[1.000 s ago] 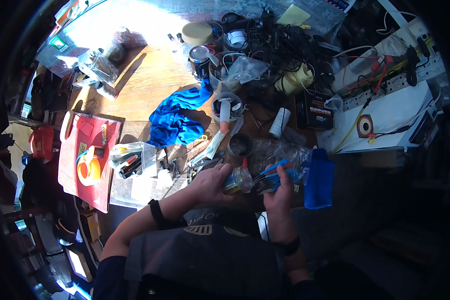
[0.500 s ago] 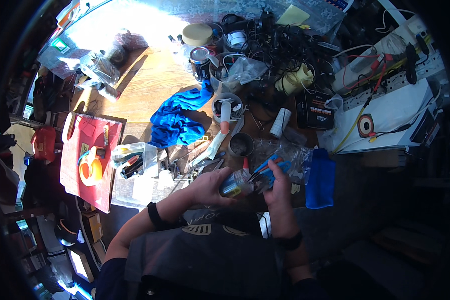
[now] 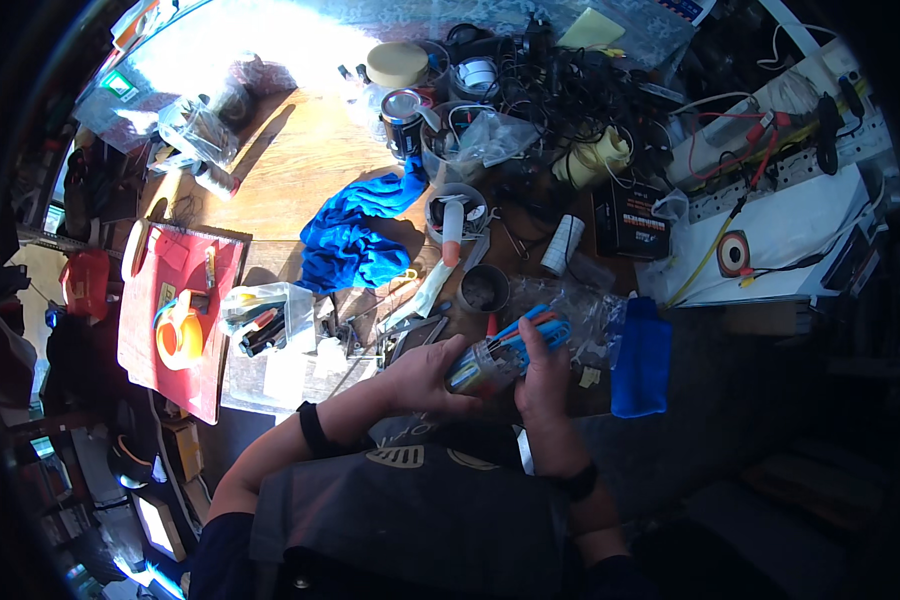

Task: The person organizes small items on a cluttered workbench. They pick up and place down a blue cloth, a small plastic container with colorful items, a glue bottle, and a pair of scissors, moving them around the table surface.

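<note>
My left hand (image 3: 425,378) is closed round a clear jar (image 3: 478,374), tilted with its mouth toward the right. A bundle of blue-handled tools (image 3: 544,330), with some orange among them, sticks out of the jar's mouth. My right hand (image 3: 542,382) grips this bundle, its thumb lying along the handles. The tools' lower ends are in the jar and their exact kind is hard to make out. Just beyond my hands stands a dark round tin (image 3: 483,290). A clear plastic bag (image 3: 590,318) lies beside the tools.
A blue cloth (image 3: 355,240) lies mid-table, and a blue pouch (image 3: 640,360) sits at the right edge. To the left are a red board (image 3: 155,340) with an orange tape roll (image 3: 180,335) and a bag of pens (image 3: 268,318). Tangled black cables (image 3: 570,110) fill the back right.
The blue-handled tools have gone into the jar; their tips showed outside its mouth before. My right hand has shifted slightly left, closer to the jar.
</note>
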`<state>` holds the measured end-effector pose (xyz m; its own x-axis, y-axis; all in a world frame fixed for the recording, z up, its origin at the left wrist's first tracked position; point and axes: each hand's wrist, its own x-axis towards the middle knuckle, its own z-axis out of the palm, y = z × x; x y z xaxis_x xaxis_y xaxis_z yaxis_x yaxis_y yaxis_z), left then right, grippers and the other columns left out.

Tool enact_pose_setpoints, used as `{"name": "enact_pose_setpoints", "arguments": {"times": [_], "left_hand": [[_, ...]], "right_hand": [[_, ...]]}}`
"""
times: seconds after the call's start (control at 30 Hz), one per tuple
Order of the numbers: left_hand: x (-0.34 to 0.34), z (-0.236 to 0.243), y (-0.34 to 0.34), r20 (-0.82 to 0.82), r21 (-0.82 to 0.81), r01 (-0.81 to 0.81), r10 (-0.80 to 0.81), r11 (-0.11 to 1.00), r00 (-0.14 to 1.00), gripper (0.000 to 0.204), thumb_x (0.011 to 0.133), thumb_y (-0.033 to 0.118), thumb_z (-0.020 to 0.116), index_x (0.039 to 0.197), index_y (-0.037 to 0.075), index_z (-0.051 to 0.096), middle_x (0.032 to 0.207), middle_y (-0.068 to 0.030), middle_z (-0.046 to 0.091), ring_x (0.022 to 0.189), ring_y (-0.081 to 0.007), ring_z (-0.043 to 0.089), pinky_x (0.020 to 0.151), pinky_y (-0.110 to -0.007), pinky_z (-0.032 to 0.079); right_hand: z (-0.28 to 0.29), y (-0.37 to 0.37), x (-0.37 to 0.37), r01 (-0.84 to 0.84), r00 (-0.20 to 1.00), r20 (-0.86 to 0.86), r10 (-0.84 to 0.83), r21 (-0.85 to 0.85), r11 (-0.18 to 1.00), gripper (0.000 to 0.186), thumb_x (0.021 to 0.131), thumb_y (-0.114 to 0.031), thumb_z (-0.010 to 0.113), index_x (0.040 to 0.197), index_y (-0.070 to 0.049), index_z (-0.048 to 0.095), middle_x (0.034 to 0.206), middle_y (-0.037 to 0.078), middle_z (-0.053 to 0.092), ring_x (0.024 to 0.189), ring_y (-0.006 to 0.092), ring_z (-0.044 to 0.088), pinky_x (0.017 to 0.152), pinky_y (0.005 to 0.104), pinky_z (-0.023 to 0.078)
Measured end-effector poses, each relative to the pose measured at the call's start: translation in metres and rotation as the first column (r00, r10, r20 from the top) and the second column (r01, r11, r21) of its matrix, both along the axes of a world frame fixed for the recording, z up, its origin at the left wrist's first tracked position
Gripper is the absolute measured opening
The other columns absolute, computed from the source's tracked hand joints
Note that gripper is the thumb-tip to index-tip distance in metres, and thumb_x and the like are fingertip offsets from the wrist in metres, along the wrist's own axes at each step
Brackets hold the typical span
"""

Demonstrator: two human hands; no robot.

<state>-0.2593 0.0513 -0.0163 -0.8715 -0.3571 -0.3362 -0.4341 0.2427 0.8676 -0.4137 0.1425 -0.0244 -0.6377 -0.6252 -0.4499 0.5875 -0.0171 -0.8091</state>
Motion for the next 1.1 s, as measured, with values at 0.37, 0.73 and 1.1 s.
{"name": "enact_pose_setpoints", "arguments": {"times": [0.37,0.73,1.1], "left_hand": [[0.006,-0.011,-0.003,-0.063,0.067,-0.022,0.026,0.998,0.998,0.069,0.065,0.045,0.076,0.112,0.003,0.048,0.094,-0.0182,0.061,0.090,-0.0318,0.062,0.078,-0.038,0.047],[0.007,-0.014,-0.007,-0.073,0.223,0.002,0.015,0.975,0.997,0.063,0.065,0.048,0.076,0.098,0.000,0.051,0.085,-0.0181,0.062,0.085,-0.0303,0.063,0.074,-0.036,0.047],[0.025,-0.023,-0.011,-0.051,0.181,-0.047,0.057,0.982,0.997,0.068,0.066,0.043,0.076,0.112,0.001,0.048,0.095,-0.0155,0.062,0.089,-0.0271,0.062,0.078,-0.034,0.047]], "right_hand": [[0.000,0.000,-0.006,-0.010,1.000,-0.005,0.010,0.003,1.000,0.027,0.079,-0.013,0.069,0.101,-0.009,0.055,0.093,0.002,0.056,0.086,0.0154,0.058,0.079,0.0301,0.047],[-0.018,-0.008,-0.011,-0.137,0.990,0.050,0.133,0.086,0.987,0.026,0.078,-0.015,0.071,0.097,-0.007,0.056,0.093,0.003,0.059,0.086,0.0152,0.059,0.079,0.0307,0.047],[-0.022,-0.006,-0.021,0.072,0.981,0.183,-0.062,-0.047,0.996,0.028,0.080,-0.018,0.069,0.102,-0.010,0.054,0.090,0.004,0.059,0.084,0.0193,0.061,0.075,0.0346,0.052]]}}
